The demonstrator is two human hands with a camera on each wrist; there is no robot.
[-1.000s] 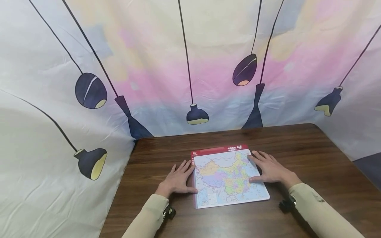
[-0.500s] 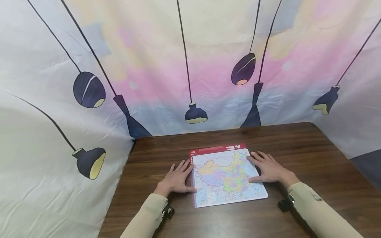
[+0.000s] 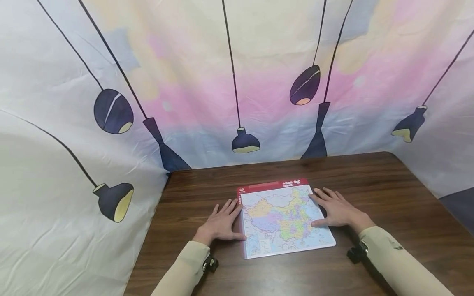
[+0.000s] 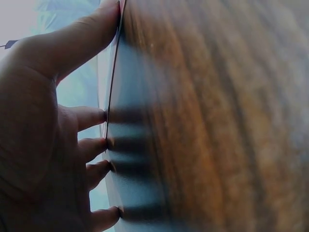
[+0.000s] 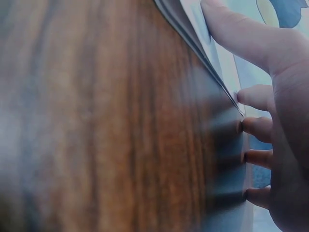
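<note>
A flat map board [image 3: 283,220] with a red top band and a coloured map lies on the dark wooden table [image 3: 389,193]. My left hand [image 3: 221,224] lies flat on the table against the board's left edge, fingers straight, thumb touching the edge. My right hand [image 3: 335,209] lies flat at the board's right edge, thumb on the map, fingers spread. In the left wrist view the left hand [image 4: 58,140] has its fingertips down on the table [image 4: 217,116]. The right wrist view has the right hand [image 5: 270,111] beside the board's edge [image 5: 198,43].
A printed cloth [image 3: 237,82] with hanging-lamp drawings closes off the table at the back, left and right. Bare wood lies around the board, widest to the right. Beige sleeves [image 3: 400,263] cover both forearms.
Nothing has visibly changed apart from a slight shift of the head view; both hands stay flat at the board's edges.
</note>
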